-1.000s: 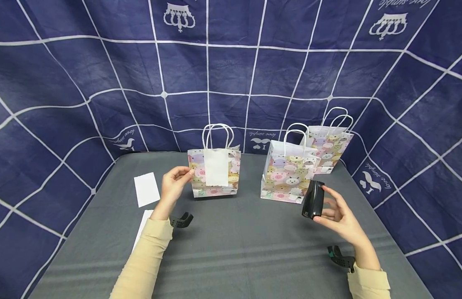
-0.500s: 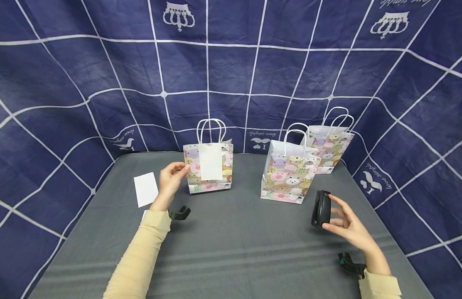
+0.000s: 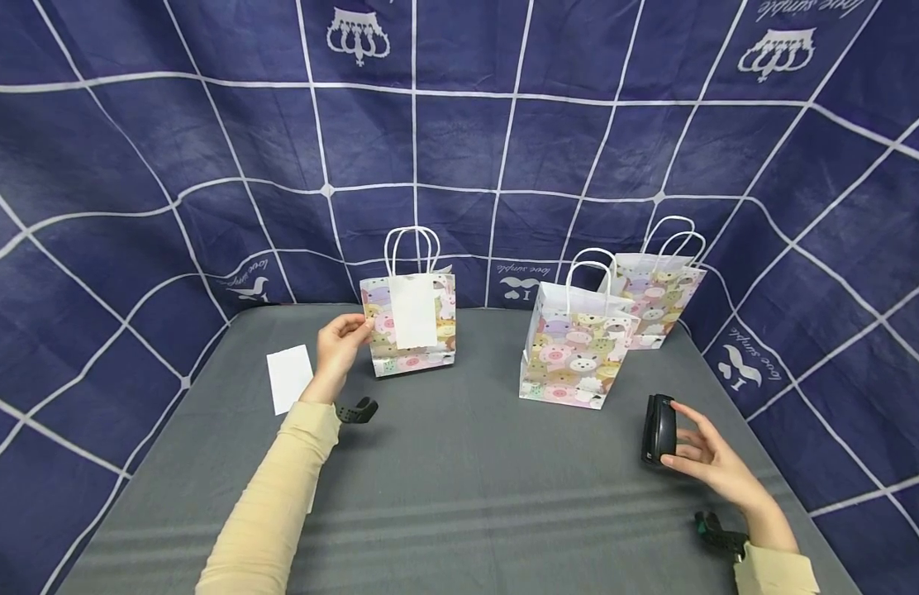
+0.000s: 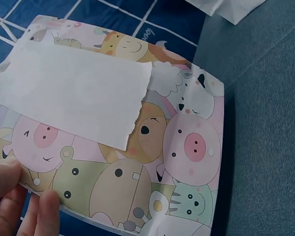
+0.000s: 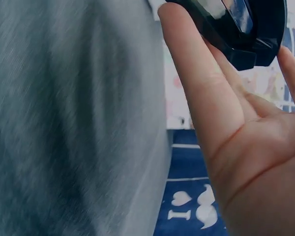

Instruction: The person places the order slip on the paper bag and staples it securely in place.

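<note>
In the head view my left hand (image 3: 338,351) pinches the left edge of a paper gift bag (image 3: 445,326) printed with cartoon animals. A white paper card (image 3: 413,311) lies flat against its front, just under the twisted white handles. Up close in the left wrist view, the card (image 4: 73,88) has a ragged short edge, and fingertips grip the bag (image 4: 187,162) by its edge. Whether the bag's base touches the table cannot be told. On the right, my right hand (image 3: 716,467) holds a black stapler (image 3: 659,430) between thumb and fingers, above the table.
Two more animal-print gift bags stand at the right, one nearer (image 3: 574,355) and one behind it (image 3: 656,293). A loose white card (image 3: 289,376) lies left of my left hand; another paper (image 3: 312,494) is mostly under the forearm. Blue gridded cloth (image 3: 459,140) walls the back.
The left hand has moved the gift bag with its card back and slightly left. My right hand has drawn the stapler right and toward me, away from the nearer standing bag.
</note>
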A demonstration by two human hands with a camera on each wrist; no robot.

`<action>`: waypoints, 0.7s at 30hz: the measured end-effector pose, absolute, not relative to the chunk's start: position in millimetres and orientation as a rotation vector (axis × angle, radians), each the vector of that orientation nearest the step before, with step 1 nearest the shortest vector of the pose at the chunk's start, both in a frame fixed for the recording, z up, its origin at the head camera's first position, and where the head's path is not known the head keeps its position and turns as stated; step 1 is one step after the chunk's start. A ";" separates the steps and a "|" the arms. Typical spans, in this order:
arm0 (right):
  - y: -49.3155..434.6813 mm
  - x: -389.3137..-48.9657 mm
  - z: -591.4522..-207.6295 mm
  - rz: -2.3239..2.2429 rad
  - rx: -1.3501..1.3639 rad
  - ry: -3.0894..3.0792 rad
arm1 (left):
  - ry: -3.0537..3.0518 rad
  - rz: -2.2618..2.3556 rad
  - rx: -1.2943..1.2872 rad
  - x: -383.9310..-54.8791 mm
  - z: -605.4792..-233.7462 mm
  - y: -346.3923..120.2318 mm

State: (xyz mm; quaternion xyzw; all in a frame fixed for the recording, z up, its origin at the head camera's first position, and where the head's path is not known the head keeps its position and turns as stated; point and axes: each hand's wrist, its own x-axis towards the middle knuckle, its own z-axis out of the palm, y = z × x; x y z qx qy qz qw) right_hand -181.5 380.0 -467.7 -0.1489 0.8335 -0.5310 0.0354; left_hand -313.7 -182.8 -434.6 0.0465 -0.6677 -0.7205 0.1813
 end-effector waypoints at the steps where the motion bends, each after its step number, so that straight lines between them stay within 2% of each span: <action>1: 381.3 -181.2 -468.9 -1.612 -0.439 2.578 | -1.884 -2.035 0.136 -314.6 -435.0 -183.4; 12: 393.8 -182.6 -480.5 -1.505 -0.375 2.614 | -1.902 -2.034 0.172 -321.5 -436.2 -190.5; 21: 398.3 -184.4 -489.1 -1.582 -0.387 2.560 | -1.931 -2.007 0.188 -308.2 -421.6 -187.1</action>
